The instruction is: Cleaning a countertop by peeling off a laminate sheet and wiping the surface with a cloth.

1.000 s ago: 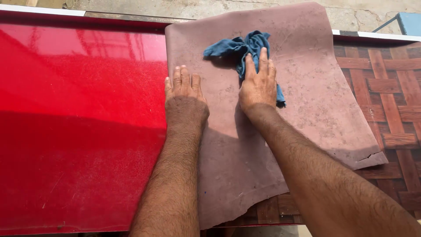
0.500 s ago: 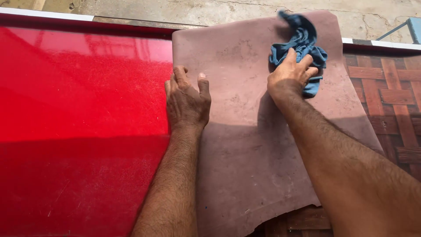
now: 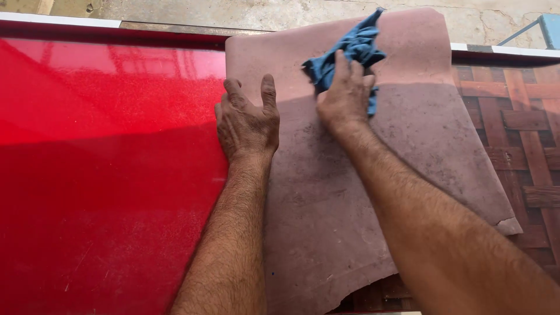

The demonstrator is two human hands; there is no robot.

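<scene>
A dusty mauve leather sheet (image 3: pixel 361 192) lies spread over a glossy red panel (image 3: pixel 99 169) and a woven brown surface. My left hand (image 3: pixel 248 119) rests flat on the sheet's left edge, fingers apart, where it meets the red panel. My right hand (image 3: pixel 345 96) presses a crumpled blue cloth (image 3: pixel 350 49) against the sheet's upper middle. The cloth bunches out beyond my fingers toward the sheet's far edge.
A woven brown lattice surface (image 3: pixel 519 134) shows to the right, under the sheet. Concrete ground (image 3: pixel 233 11) lies beyond the far edge. A blue object (image 3: pixel 548 26) sits at the top right corner. The sheet's near edge is ragged.
My right hand has slid the blue cloth across the sheet, out to the upper right and now back toward the upper middle. My left hand has stayed on the sheet's left edge.
</scene>
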